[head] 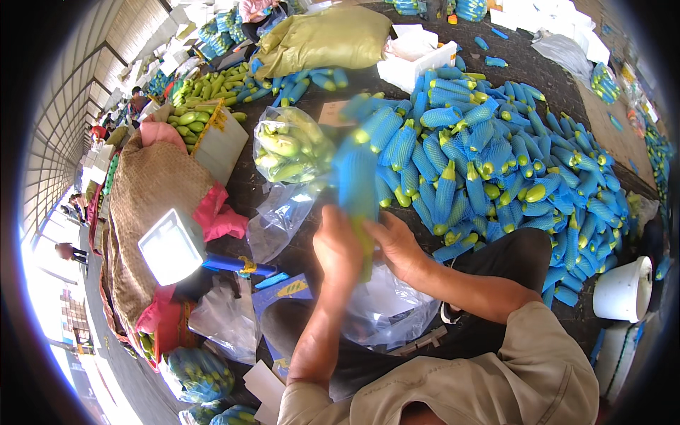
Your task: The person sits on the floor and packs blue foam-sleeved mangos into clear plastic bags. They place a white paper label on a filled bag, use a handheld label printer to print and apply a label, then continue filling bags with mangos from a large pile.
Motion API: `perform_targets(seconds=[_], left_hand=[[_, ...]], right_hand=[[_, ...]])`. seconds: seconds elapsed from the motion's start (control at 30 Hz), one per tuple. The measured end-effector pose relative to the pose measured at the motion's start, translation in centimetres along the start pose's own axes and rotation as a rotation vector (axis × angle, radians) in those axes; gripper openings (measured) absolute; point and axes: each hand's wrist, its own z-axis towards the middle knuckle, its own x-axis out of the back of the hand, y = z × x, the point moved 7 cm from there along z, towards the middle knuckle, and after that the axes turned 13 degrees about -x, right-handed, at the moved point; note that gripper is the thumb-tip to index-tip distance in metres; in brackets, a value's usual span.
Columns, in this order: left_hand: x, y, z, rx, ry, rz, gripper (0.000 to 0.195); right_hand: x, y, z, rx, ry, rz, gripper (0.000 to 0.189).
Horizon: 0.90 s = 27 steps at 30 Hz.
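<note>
Before my chest, my left hand (pixel 337 247) and my right hand (pixel 399 241) close from both sides around a green squash (pixel 365 239). It looks like a zucchini, and motion blurs it. A blue foam-net sleeve (pixel 356 172) covers its far part, while the near end shows green. Below my hands an open clear plastic bag (pixel 390 305) lies between my legs. Just beyond my left hand sits a clear bag of bare squash (pixel 289 146). To the right, a large heap of net-sleeved squash (pixel 478 154) reaches close to my right knee.
A blue-handled tool with a pale square head (pixel 172 247) stands at left, by a brown cloth-covered pile (pixel 159 186). Behind are a foam box of squash (pixel 223 141) and a yellow-green sack (pixel 324 40). A white bucket (pixel 622 289) stands far right. Other people are in the background.
</note>
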Motion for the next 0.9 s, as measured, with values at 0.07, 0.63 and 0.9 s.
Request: perform_targets(seconds=[0.07, 0.63, 0.9], left_hand=[[0.0, 0.8, 0.2, -0.036, -0.011, 0.011, 0.012], [2.7, -0.2, -2.8, -0.098, -0.374, 0.158, 0.051], [3.1, -8.9, -14.7, 0.190, -0.850, 0.566, 0.078]], right_hand=[[0.0, 0.1, -0.1, -0.029, -0.028, 0.054, 0.044], [4.4, -4.6, 0.9, 0.055, -0.103, 0.141, 0.048], [9.2, 0.7, -3.8, -0.263, -0.134, -0.048, 0.063]])
